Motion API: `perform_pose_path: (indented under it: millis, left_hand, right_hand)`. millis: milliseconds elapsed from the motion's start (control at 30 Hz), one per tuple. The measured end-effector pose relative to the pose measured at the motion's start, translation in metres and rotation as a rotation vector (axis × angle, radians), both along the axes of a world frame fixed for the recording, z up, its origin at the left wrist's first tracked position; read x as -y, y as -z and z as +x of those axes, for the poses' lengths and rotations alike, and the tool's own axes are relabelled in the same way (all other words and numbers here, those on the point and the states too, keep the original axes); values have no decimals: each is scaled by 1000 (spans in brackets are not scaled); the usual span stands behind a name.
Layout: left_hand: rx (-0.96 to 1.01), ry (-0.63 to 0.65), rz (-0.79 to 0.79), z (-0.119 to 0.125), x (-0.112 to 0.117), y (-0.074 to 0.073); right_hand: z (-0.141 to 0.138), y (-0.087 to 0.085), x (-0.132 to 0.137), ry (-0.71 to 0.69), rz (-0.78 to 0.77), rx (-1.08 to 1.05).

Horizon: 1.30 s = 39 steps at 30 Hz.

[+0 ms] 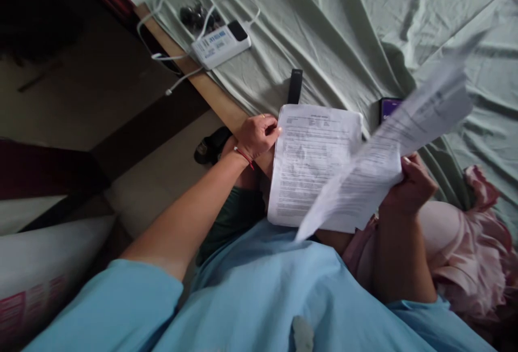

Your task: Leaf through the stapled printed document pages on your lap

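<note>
A stack of printed papers lies over my lap, its top page dense with lines of text. My left hand, with a red thread at its wrist, is closed at the stack's left edge, thumb and finger pinching the margin. On the opposite side, my right hand grips the stack's right edge, its thumb on top; the fingers beneath are partly hidden. Between the hands a loose sheet stands lifted at a slant, blurred by motion, and covers part of the page below.
On the green bedsheet lie a white power strip with cables, a dark strip-shaped object and a phone partly behind the raised sheet. The wooden bed edge runs along the left. Pink cloth is at right.
</note>
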<state>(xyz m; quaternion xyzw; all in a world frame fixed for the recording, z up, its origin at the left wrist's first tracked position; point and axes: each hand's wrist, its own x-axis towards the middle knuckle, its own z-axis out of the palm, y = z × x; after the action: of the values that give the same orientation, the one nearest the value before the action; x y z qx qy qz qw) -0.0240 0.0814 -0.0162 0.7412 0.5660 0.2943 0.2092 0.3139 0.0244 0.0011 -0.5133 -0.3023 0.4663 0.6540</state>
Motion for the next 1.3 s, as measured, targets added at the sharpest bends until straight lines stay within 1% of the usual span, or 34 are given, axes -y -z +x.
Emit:
perform_pose_path:
  millis: [67,167,233,300,367,433,500,600,700,800,1033,1133,1300]
  left_hand:
    - [8,0,-3,0,0,-1]
    - [26,6,-13,-1,1,-2]
    - [40,14,-22,-1,0,-2]
    - [43,17,-34,-1,0,-2]
    - [37,10,-43,-1,0,-1]
    - [32,-1,-42,-1,0,-1]
    - [34,-2,-34,-1,0,0]
    - [30,10,-25,0,0,-1]
    - [25,10,-25,0,0,-2]
    - [23,11,-25,0,0,-2]
    - [-11,12,-12,0,0,-1]
    - [-9,12,-9,0,-1,1]
    - [-32,-4,-16,0,-1,2]
  right_hand:
    - [0,-2,1,-23,-4,-3]
    - [-1,-4,0,-22,-10,34]
    - [-3,-4,-1,2,-14,74]
    - [-5,-1,-2,43,-38,166]
    - [-7,3,-3,84,-76,309]
    - [-7,9,-3,87,-102,494]
    - [-7,13,-1,46,-121,713]
    - [-7,15,3,-27,-130,1027]
    - [-8,14,4,-59,-91,1183]
    - [-8,15,3,-73,-88,1212]
    - [-9,18,2,-102,-195,1048]
    - [-8,19,1,-118,-227,1020]
    - [-3,24,-1,-155,-230,962]
